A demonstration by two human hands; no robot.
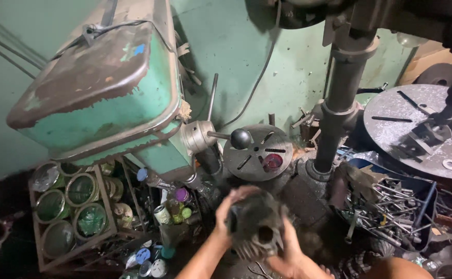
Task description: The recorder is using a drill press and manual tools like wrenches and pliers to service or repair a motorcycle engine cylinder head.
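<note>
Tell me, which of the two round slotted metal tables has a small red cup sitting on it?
The smaller round table, just above the hands and left of the grey column, holds the red cup. The bigger table on the right carries only metal clamps.

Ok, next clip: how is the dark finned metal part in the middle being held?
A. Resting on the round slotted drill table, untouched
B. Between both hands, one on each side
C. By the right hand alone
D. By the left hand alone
B: the left hand and the right hand both grip the finned metal part, one on each side, well below the round slotted table.
</note>
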